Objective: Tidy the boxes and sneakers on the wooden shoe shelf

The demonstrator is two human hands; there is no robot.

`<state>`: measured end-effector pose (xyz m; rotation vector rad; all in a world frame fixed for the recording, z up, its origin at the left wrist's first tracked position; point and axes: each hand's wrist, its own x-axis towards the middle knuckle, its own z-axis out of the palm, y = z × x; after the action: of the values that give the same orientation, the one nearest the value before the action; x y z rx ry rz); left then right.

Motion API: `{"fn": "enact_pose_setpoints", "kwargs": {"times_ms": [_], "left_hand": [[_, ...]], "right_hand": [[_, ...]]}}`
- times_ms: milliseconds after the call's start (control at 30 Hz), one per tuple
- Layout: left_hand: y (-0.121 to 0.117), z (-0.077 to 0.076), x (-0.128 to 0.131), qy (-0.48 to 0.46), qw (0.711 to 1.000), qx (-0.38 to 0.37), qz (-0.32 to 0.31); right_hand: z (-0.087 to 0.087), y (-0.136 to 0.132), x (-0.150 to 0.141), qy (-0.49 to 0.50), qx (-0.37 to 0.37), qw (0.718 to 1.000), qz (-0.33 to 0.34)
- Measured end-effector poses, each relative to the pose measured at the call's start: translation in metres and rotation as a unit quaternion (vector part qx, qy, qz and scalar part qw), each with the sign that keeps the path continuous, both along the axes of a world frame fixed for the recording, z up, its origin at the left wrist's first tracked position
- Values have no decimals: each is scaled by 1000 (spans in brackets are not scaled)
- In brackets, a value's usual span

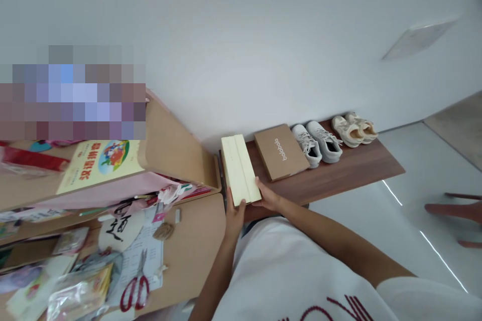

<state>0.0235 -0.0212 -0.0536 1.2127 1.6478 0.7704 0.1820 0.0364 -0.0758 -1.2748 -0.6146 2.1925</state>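
A: Risk noted first. The cream box [240,169] is gripped only at its near end, so a tip or slide off the shelf [339,170] edge is judged possible if either grip is loosened. The brown box [281,151] lies just beyond the right hand; a nudge against it is judged likely if the cream box is pushed sideways.

B: Hand states?

A: The left hand [234,216] is closed around the near left corner, thumb on top. The right hand [266,195] is pressed against the near right edge, fingers partly curled under. Both are narrow, on the cream box.

B: Box location?

A: It is held between both hands, at the shelf's end, beside the cabinet [176,145]. Shoes [318,143] are seen farther beyond the right hand.
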Motion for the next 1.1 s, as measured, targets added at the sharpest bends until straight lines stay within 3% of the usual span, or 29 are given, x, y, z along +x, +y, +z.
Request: {"fn": "enact_pose_setpoints", "kwargs": {"times_ms": [100, 300, 433, 533, 600, 667, 733, 800, 867, 967, 1033, 1100], "left_hand": [[-6, -4, 23, 97, 995, 35, -4], [0, -10, 61, 209, 970, 32, -118], [14, -12, 70, 219, 966, 15, -139], [16, -14, 73, 182, 973, 13, -142], [16, -16, 78, 133, 979, 44, -149], [22, -20, 88, 67, 985, 54, -151], [38, -25, 104, 5, 991, 5, -130], [61, -31, 124, -37, 993, -67, -89], [87, -35, 144, -66, 990, -122, -38], [115, -35, 166, -95, 982, -164, 28], [119, -30, 172, -89, 981, -166, 44], [108, -18, 171, -45, 989, -141, 14]], "right_hand": [[-5, -1, 7, -1, -31, 998, -49], [-24, 11, 16, -103, -50, 984, -139], [-28, 8, 21, -119, -6, 978, -171], [-25, 1, 39, -133, 94, 969, -183], [-21, 0, 65, -192, 198, 941, -195], [-16, 5, 100, -305, 277, 883, -226], [-13, 17, 135, -439, 289, 808, -266], [-13, 33, 163, -533, 249, 762, -270], [-16, 48, 182, -565, 187, 772, -223], [-24, 59, 199, -540, 114, 823, -135], [-30, 59, 209, -512, 96, 845, -119], [-37, 54, 219, -456, 104, 874, -134]]}}
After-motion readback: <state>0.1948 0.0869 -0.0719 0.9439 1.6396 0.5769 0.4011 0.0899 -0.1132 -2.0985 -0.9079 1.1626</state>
